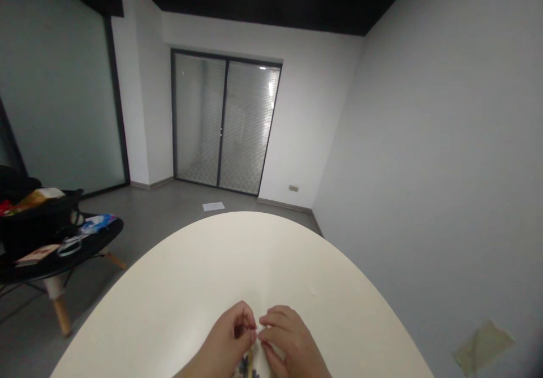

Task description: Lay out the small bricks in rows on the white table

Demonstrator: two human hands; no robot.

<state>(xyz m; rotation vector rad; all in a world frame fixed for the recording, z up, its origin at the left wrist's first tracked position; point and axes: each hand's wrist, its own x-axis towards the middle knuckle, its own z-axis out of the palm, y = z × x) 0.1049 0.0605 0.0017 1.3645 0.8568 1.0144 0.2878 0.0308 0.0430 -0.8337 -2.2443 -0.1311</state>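
My left hand point(231, 338) is closed in a pinch, thumb against the curled fingers, near the front edge of the white round table point(203, 265). Facing it, my right hand point(291, 337) has its fingers bent inward and its fingertips close together. The tips of both hands almost meet. Whatever lies between them is too small and hidden to name. Below the hands, at the bottom of the view, are a thin yellowish strip point(250, 361) and several small dark pieces point(243, 365), partly covered by my left hand.
At the left stands a black chair point(93, 236) with wooden legs, bearing a black bag point(42, 219), a booklet point(37, 255) and a blue packet point(98, 223). A white sheet point(213, 206) lies on the floor beyond the table. A grey-white wall point(424, 168) runs along the right.
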